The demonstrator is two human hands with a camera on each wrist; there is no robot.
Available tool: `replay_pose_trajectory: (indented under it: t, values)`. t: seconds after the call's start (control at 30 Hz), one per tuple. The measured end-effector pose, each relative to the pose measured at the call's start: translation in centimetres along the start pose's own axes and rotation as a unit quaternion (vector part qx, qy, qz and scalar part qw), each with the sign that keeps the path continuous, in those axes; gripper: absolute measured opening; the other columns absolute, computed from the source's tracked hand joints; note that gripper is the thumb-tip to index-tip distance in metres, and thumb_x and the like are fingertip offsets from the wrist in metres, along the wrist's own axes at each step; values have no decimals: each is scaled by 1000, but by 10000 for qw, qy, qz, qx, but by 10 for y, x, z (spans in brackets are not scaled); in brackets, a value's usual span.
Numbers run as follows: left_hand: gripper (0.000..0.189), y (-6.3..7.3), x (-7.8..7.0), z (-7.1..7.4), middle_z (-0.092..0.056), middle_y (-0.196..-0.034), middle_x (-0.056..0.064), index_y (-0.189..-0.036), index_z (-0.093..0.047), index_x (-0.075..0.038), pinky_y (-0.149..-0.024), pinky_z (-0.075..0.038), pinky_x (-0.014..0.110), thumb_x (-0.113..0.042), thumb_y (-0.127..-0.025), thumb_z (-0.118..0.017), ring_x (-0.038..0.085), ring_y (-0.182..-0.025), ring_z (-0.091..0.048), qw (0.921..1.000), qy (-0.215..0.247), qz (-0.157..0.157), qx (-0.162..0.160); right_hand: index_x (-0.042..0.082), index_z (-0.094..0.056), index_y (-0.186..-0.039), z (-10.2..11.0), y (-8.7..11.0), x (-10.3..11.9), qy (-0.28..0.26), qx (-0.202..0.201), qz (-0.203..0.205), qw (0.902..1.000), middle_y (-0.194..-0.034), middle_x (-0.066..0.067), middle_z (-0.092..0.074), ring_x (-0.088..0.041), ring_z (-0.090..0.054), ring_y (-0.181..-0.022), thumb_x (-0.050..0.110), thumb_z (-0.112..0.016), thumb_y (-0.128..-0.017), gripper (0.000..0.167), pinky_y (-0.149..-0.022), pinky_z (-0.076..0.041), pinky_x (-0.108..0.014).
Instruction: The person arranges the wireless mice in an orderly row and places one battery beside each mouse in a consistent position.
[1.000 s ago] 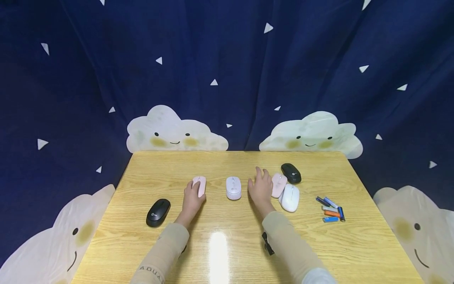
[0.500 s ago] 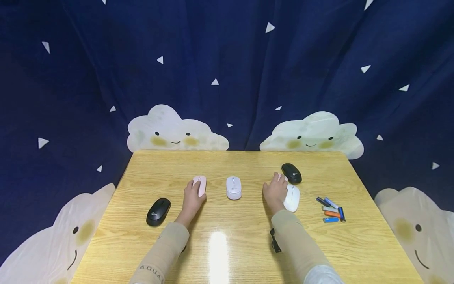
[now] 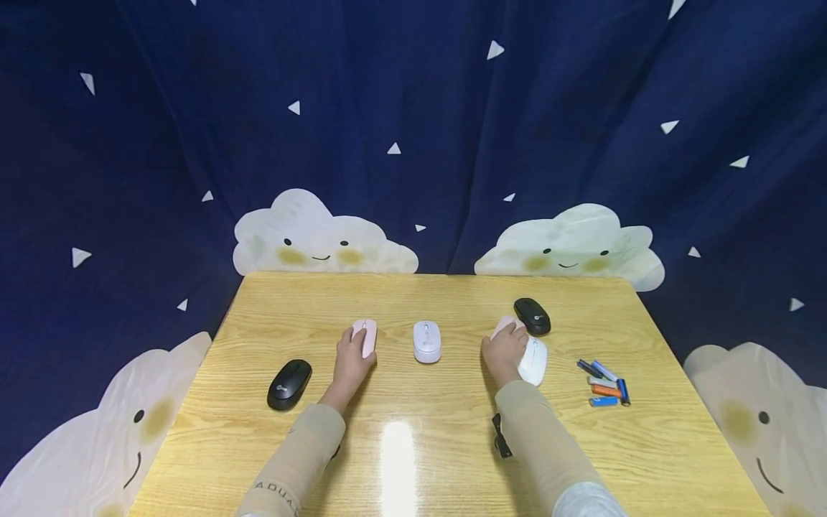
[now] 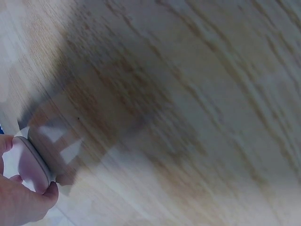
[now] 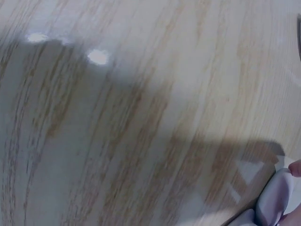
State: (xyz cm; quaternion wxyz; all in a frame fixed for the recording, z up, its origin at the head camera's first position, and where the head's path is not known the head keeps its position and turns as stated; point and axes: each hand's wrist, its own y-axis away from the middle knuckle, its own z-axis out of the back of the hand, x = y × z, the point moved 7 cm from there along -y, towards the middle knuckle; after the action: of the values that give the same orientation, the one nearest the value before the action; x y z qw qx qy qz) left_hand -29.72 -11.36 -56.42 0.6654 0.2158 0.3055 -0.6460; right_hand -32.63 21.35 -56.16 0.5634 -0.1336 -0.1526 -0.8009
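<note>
On the left side of the table, my left hand [image 3: 352,364] grips a pink computer mouse [image 3: 369,337]. The left wrist view shows thumb and fingers at opposite ends of that pink mouse [image 4: 31,168]. Farther right, my right hand [image 3: 505,353] holds a second pink mouse [image 3: 505,325], its fingers curled over the near part. In the right wrist view this mouse [image 5: 276,195] is at the lower right corner with a fingertip at its far end. A white mouse [image 3: 534,361] lies right beside the right hand, partly hidden by it.
Between the hands a white mouse [image 3: 426,336] sits raised on another pale object. One black mouse [image 3: 289,385] lies left of the left arm, another black mouse [image 3: 533,316] behind the right hand. Several batteries [image 3: 604,391] lie at the right on the wooden table [image 3: 452,445].
My right hand has moved right from beside the second pink mouse onto it and now holds it, turned slightly. The left hand stays on its mouse.
</note>
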Motion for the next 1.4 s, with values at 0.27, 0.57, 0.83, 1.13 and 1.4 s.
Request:
replay_pose_trajectory:
  t: [0.27,0.57,0.83,1.13,1.4]
  values:
    - [55,0,0,1,-34,-135,27,-127,-49,3,-94,-37,49,-9,-76,-67,44,-118,-37,10000,-30,15,-5,-20,-19,-134,1,1,2,-123,39,120,9998,-133,-40,-17,-49,-17,-125,22,-52,-85,72,-104,-19,-49]
    - [55,0,1,-1,-35,-135,27,-126,-50,3,-95,-37,48,-8,-75,-67,44,-119,-37,10000,-48,14,-27,-12,-27,-134,2,3,4,-268,160,249,9992,-127,-38,-26,-48,-24,-120,20,-55,-83,67,-101,-23,-52]
    - [55,1,2,-2,-35,-135,27,-126,-50,3,-94,-37,48,-8,-75,-67,45,-118,-37,10000,-63,1,-33,-9,-34,-130,1,0,3,-276,71,360,9989,-118,-35,-37,-47,-32,-113,21,-62,-80,64,-95,-29,-52]
    - [54,0,0,-1,-35,-134,28,-126,-49,3,-95,-36,49,-9,-76,-66,45,-119,-36,9999,-82,-60,-32,-4,-38,-133,-3,2,7,-658,-61,583,9961,-126,-33,-37,-45,-31,-119,20,-70,-74,71,-100,-25,-51]
    - [55,0,0,-1,-34,-134,28,-127,-49,3,-95,-36,49,-8,-76,-66,45,-120,-35,10000,-95,-6,7,-3,-39,-134,-2,10,21,-961,-168,1008,9901,-128,-33,-35,-46,-30,-119,14,-70,-72,71,-97,-28,-53]
